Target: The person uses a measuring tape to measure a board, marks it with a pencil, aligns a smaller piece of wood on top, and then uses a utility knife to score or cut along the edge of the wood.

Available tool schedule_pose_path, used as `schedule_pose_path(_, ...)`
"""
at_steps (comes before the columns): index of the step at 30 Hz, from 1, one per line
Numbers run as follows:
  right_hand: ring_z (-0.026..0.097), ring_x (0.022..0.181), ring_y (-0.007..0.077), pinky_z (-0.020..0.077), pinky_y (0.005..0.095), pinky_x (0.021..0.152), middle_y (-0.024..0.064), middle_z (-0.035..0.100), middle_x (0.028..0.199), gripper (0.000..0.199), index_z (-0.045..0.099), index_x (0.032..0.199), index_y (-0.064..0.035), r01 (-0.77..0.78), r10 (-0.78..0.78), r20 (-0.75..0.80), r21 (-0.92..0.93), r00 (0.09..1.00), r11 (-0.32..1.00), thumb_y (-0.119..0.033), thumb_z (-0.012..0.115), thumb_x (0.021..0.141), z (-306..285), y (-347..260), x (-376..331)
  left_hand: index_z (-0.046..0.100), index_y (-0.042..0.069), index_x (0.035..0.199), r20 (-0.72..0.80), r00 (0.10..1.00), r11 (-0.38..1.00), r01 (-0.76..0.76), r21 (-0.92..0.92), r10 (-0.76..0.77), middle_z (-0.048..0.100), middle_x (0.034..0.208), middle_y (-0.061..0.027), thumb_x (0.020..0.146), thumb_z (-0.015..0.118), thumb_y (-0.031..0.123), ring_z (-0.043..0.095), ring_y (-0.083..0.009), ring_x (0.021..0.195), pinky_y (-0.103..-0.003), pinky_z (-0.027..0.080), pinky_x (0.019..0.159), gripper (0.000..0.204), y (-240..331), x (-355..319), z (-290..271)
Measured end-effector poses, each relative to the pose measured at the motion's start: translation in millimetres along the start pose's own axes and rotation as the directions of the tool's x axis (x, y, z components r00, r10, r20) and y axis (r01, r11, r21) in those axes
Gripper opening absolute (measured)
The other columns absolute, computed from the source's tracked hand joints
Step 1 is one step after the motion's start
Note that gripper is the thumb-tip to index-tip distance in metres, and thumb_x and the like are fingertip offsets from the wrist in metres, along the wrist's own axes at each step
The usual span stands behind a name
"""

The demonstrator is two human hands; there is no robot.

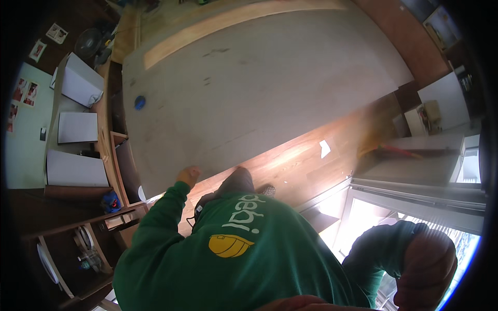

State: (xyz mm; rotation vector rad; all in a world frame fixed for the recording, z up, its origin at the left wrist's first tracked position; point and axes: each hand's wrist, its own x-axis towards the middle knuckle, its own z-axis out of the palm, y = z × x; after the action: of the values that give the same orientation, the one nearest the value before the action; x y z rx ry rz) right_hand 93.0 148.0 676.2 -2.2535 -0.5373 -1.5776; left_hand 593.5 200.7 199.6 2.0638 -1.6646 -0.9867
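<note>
Plywood sheet (259, 88) covers the wooden floor (306, 160); left hand (188, 176) fisted at its edge, right hand unseen.

Head cam, one fisheye view, looked steeply down over the wearer's own chest.

Cam sat above the green sweatshirt (228, 259), close enough that it filled the lower centre; edges bent w/ black rim all round. View faced floor-ward: big grey board (249, 88) spread beyond the left hand (188, 175), whose fingers met its near edge, approx mid-frame. Right hand (426, 269) hung very near the lens, lower right, well apart from the left-hand contact. Wood floor (306, 160) ran just right of that contact. Only one view, so no overlap w/ another.
</note>
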Motion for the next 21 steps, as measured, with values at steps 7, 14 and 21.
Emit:
schedule_pose_path(7, 0.059, 0.077, 0.0136, 0.0507, 0.0231, 0.076, 0.01, 0.067, 0.096, 0.038, 0.067, 0.108, -0.0014, -0.103, 0.102, -0.017, -0.096, 0.995, 0.99, -0.019, 0.063, 0.075, -53.9, 14.0, -16.7, 0.069, 0.01, 0.108, -0.031, 0.999, 1.0, 0.008, 0.023, -0.008, 0.07, 0.103, -0.0153, 0.089, 0.06, 0.035, 0.066, -0.0343, 0.097, -0.042, 0.052, 0.085, 0.032, 19.2, 68.7, 24.6)
schedule_pose_path(14, 0.059, 0.077, 0.0143, 0.0499, 0.0245, 0.075, 0.0093, 0.066, 0.095, 0.037, 0.066, 0.107, -0.0021, -0.235, 0.243, 0.017, -0.201, 0.97, 0.951, -0.022, 0.063, 0.076, -112.8, 67.7, -8.2, 0.067, 0.007, 0.101, 0.203, 0.978, 0.978, 0.007, 0.209, -0.051, 0.068, 0.1, -0.0182, 0.093, 0.053, 0.042, 0.064, -0.0393, 0.094, -0.045, 0.051, 0.082, 0.039, 68.5, 196.9, 71.6)
schedule_pose_path(21, 0.058, 0.076, 0.015, 0.0491, 0.0258, 0.074, 0.0087, 0.066, 0.094, 0.036, 0.066, 0.106, -0.0027, -0.3, 0.308, -0.01, -0.257, 0.951, 0.919, -0.024, 0.063, 0.077, -165.9, 113.3, -3.8, 0.065, 0.003, 0.103, 0.156, 0.988, 0.998, 0.0, 0.067, -0.011, 0.066, 0.103, -0.0217, 0.094, 0.048, 0.046, 0.061, -0.0433, 0.096, -0.048, 0.049, 0.084, 0.046, 166.6, 285.7, 51.5)
